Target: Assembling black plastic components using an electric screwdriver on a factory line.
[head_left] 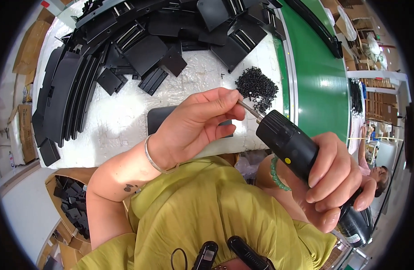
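Note:
My right hand (335, 180) is wrapped round a black electric screwdriver (286, 141), which points up and to the left over the front of the padded white worktop (121, 123). My left hand (193, 117) is closed, its thumb and forefinger pinched at the tip of the steel bit (249, 108). Whether a screw sits between those fingertips is hidden. Beneath the left hand lies a flat black panel (158, 119), mostly covered by that hand. Just beyond the bit is a heap of small black screws (257, 85).
Black plastic parts (146, 54) are piled at the back, with long curved ones (67, 96) stacked at the left. A green conveyor belt (317, 81) runs along the right. A carton of black pieces (72, 202) stands lower left. Another person (376, 177) is at the far right.

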Action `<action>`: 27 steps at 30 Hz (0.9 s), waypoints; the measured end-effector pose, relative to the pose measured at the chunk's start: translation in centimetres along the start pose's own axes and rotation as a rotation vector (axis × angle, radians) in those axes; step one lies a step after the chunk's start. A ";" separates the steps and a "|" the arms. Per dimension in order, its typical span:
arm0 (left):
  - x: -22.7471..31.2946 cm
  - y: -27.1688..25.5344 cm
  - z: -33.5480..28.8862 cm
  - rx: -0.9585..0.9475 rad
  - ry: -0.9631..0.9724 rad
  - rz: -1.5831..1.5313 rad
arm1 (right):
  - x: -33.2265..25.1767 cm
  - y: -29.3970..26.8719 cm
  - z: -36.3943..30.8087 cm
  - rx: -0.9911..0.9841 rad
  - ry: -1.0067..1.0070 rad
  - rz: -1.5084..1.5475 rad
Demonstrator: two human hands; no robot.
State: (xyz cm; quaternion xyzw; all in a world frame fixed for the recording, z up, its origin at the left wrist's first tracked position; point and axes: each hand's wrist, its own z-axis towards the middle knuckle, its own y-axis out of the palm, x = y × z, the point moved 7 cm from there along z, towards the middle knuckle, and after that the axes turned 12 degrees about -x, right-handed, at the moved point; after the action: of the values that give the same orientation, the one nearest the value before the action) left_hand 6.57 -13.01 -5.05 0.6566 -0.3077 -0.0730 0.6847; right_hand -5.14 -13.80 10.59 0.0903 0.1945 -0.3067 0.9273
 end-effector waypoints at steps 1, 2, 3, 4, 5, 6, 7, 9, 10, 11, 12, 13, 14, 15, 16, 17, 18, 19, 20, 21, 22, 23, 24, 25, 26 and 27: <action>0.1 0.5 -0.2 0.001 0.003 -0.004 | 0.1 0.1 0.0 0.024 0.004 -0.014; 0.0 1.3 -0.6 -0.002 -0.053 0.053 | 0.2 0.1 0.0 0.047 0.008 -0.028; -0.2 1.8 -1.0 -0.004 -0.107 0.108 | 0.6 0.1 0.0 0.050 0.071 -0.057; 0.0 1.6 -1.6 -0.001 -0.103 0.100 | 0.8 0.1 0.0 0.056 0.132 -0.084; 0.8 0.4 -2.8 0.079 -0.128 0.353 | 0.8 0.0 -0.1 0.086 0.137 -0.072; 1.8 -0.8 -4.0 0.158 -0.154 0.603 | 1.0 0.0 -0.2 0.115 0.144 -0.061; 3.1 -1.7 -5.3 0.281 -0.092 0.669 | 1.1 0.1 -0.3 0.120 0.161 -0.057; 5.8 -2.5 -6.5 0.437 0.092 1.132 | 1.8 0.5 -0.5 0.045 0.264 -0.007; 6.8 -2.0 -6.8 0.515 0.176 1.481 | 1.8 0.5 -0.8 0.056 0.285 -0.001; 7.5 -0.8 -6.2 0.450 0.361 1.784 | 2.3 0.9 -1.2 0.005 0.358 0.029; 7.4 0.4 -6.2 0.384 0.558 2.086 | 3.1 1.7 -1.6 -0.055 0.424 0.076; 6.9 -0.1 -6.3 0.413 0.474 2.089 | 3.7 2.6 -2.2 -0.103 0.482 0.065; 6.6 -0.5 -6.8 0.439 0.454 2.084 | 4.2 3.5 -2.9 -0.121 0.510 0.081; 6.1 -1.1 -6.2 0.403 0.365 2.059 | 4.2 3.7 -3.2 -0.133 0.536 0.063; 5.6 -1.6 -5.7 0.366 0.279 2.033 | 4.3 3.9 -3.5 -0.147 0.560 0.045; 5.3 -1.8 -5.5 0.366 0.251 2.025 | 4.3 4.1 -3.5 -0.145 0.568 0.041; 5.4 -1.9 -5.6 0.377 0.248 2.019 | 4.6 4.3 -3.8 -0.141 0.591 0.039; 5.2 -2.6 -5.2 0.351 0.091 1.982 | 4.8 4.5 -3.9 -0.137 0.612 0.036; 4.7 -3.3 -5.0 0.324 -0.061 1.938 | 4.9 4.7 -4.1 -0.141 0.616 0.042; 4.7 -3.3 -5.1 0.326 -0.059 1.936 | 5.1 4.8 -4.2 -0.139 0.630 0.034; 4.7 -3.2 -5.1 0.318 -0.049 1.932 | 5.3 4.9 -4.3 -0.137 0.644 0.026; 4.7 -3.2 -5.1 0.309 -0.038 1.928 | 5.5 5.0 -4.3 -0.153 0.664 0.004; 4.6 -3.3 -5.1 0.310 -0.035 1.925 | 5.6 5.2 -4.3 -0.156 0.667 0.003; 4.6 -3.2 -5.2 0.301 -0.007 1.923 | 5.7 5.4 -4.2 -0.168 0.674 0.010; 4.6 -3.2 -5.2 0.293 0.020 1.921 | 5.9 5.5 -4.1 -0.181 0.681 0.017; 4.6 -3.2 -5.3 0.296 0.024 1.916 | 6.1 5.6 -3.8 -0.186 0.685 0.018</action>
State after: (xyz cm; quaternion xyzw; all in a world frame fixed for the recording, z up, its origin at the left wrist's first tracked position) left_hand 13.93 -11.18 -6.31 0.2076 -0.7112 0.5622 0.3675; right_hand 1.57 -11.53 4.89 0.1045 0.5204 -0.2316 0.8152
